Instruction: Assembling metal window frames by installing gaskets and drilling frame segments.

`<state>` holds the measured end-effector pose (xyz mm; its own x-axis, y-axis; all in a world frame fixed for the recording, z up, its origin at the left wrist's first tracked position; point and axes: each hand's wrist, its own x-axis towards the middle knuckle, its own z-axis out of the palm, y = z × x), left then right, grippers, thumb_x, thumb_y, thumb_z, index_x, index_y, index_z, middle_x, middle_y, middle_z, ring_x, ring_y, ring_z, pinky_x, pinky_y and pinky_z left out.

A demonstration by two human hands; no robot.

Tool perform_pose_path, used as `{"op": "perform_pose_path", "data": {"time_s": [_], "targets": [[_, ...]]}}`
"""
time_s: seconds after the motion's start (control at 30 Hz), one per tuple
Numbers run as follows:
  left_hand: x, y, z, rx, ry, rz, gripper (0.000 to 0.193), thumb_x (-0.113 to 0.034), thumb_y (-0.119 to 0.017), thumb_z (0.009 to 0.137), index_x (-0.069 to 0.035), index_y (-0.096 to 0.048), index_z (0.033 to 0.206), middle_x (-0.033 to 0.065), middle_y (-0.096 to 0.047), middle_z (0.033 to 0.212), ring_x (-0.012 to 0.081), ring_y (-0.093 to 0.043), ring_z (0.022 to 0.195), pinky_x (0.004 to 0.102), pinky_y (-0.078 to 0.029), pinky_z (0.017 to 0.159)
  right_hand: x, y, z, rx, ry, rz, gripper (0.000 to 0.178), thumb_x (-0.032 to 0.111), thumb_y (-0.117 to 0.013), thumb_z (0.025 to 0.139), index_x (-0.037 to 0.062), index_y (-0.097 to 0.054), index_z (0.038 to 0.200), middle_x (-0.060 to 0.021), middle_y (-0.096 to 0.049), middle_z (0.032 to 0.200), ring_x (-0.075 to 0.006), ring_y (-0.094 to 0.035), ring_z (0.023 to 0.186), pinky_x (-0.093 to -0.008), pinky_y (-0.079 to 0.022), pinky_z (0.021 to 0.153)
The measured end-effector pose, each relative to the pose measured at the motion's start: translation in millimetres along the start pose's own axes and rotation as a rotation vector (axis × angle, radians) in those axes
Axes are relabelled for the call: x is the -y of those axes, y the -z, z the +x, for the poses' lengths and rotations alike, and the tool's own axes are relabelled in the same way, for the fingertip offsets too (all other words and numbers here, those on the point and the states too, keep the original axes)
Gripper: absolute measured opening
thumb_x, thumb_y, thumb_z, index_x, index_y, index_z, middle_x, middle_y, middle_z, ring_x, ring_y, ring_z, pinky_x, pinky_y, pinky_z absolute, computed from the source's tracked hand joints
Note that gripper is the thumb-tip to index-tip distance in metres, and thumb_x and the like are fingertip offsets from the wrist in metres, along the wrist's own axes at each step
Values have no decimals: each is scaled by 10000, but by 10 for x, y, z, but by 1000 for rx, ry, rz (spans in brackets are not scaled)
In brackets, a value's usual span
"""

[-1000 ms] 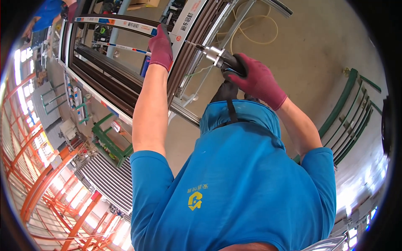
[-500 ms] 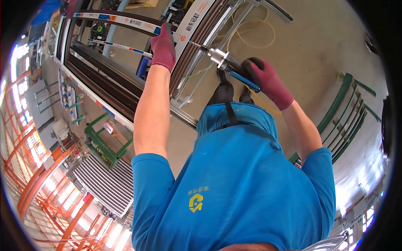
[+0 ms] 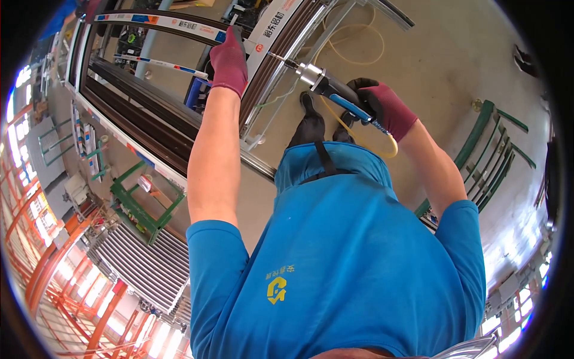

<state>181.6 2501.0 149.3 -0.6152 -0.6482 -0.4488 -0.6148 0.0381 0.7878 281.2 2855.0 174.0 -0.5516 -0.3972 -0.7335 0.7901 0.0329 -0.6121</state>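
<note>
My right hand (image 3: 385,107), in a maroon and black glove, is closed round an air screwdriver (image 3: 327,85) with a silver head and a blue lever. Its bit points up and left, and its tip is at the edge of a dark brown aluminium frame (image 3: 134,131) covered partly in printed white film. At the corner where a crossbar (image 3: 167,23) meets the wide side bar (image 3: 269,30), my left hand (image 3: 229,63), gloved alike, is closed on the frame bar. Its fingertips are partly hidden. A yellow air hose (image 3: 390,146) curves from the driver's rear end.
The hose lies looped on the grey floor. Silver rails (image 3: 257,161) run beneath the frame's near side. Green metal racks stand right (image 3: 478,149) and left (image 3: 149,221); ribbed grey profiles (image 3: 143,263) are stacked lower left. Another person's blue sleeve (image 3: 54,21) shows at the far left corner.
The screwdriver's rear end has swung down and right with my right hand, showing more of the lever and hose. My left hand keeps its place on the frame. The whole view has shifted slightly.
</note>
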Motion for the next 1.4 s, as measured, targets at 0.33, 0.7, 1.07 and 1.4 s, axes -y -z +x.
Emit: {"op": "perform_pose_path", "data": {"time_s": [0.33, 0.7, 1.07, 1.4], "targets": [[-168, 32, -200, -15, 49, 103, 812, -606, -732, 832, 151, -714, 1125, 304, -731, 1186, 366, -708, 1052, 431, -536, 949, -20, -464, -178, -259, 544, -894, 691, 414, -845, 870, 51, -576, 1393, -230, -721, 1039, -409, -714, 959, -451, -544, 887], [-259, 31, -349, -19, 7, 116, 780, -589, -735, 870, 151, -718, 1117, 288, -742, 1154, 353, -705, 1025, 421, -531, 952, 32, -475, -205, -201, 452, -785, 565, 413, -808, 922, 34, -622, 1298, -229, -702, 984, -339, -684, 873, -408, -533, 850], [-192, 26, -259, 1, -6, 86, 802, -599, -725, 878, 158, -708, 1141, 275, -739, 1194, 351, -707, 1041, 422, -524, 969, 61, -438, -229, -146, 380, -682, 484, 355, -798, 943, 19, -645, 1255, -161, -669, 940, -176, -611, 873, -343, -520, 855], [-181, 8, -250, -21, 3, 96, 809, -649, -692, 892, 133, -729, 1097, 249, -750, 1103, 332, -699, 959, 424, -525, 922, -78, -305, -206, -166, 403, -629, 478, 352, -811, 935, 15, -659, 1238, -104, -681, 987, -141, -590, 929, -332, -509, 866]]}}
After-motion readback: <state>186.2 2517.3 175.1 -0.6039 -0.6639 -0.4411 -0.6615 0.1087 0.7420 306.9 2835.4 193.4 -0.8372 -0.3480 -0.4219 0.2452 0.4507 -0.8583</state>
